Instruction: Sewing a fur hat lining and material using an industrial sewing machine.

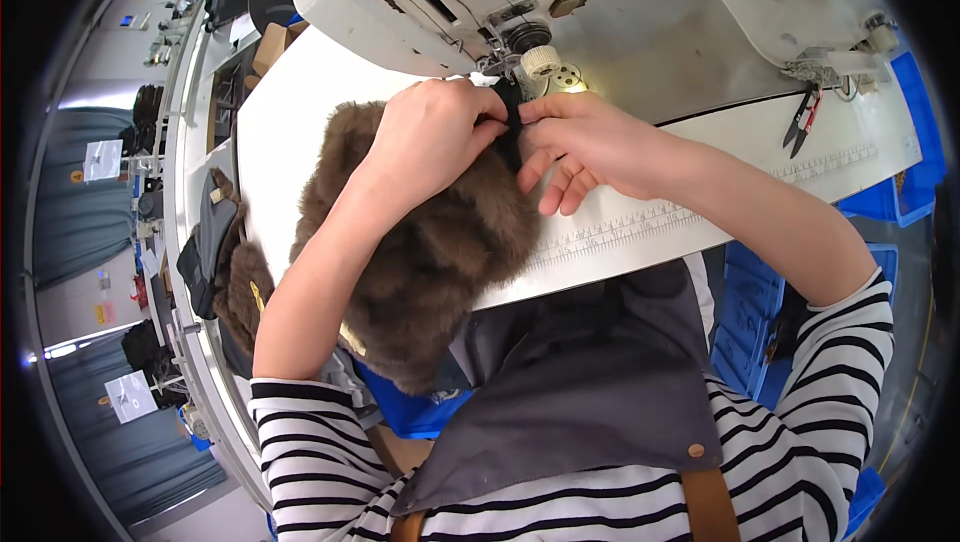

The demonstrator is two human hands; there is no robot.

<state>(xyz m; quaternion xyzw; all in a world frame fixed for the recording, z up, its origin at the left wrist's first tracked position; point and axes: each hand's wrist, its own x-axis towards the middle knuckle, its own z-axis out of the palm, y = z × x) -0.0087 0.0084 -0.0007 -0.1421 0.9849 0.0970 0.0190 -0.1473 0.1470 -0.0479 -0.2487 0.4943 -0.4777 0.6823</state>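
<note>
A white sewing machine [400, 2] stands across the far side of the table. By its needle area, a strip of black fabric [509, 127] runs between my hands. My left hand [432, 132] is closed, thumb and fingers pinching the strip's left edge. From the other side, my right hand [590, 147] pinches the same strip between thumb and forefinger, its other fingers loosely curled. Brown fur fabric [430, 252] lies bunched under my left wrist and hangs over the table's near edge. The needle and presser foot are mostly hidden behind my fingers.
Red-and-black thread snips [802, 122] lie on the right of the white table [640, 227], beyond a printed ruler strip. Blue bins [750, 312] stand below at right. More brown fur pieces [245, 282] and dark cloth sit at the left. A grey apron covers my lap.
</note>
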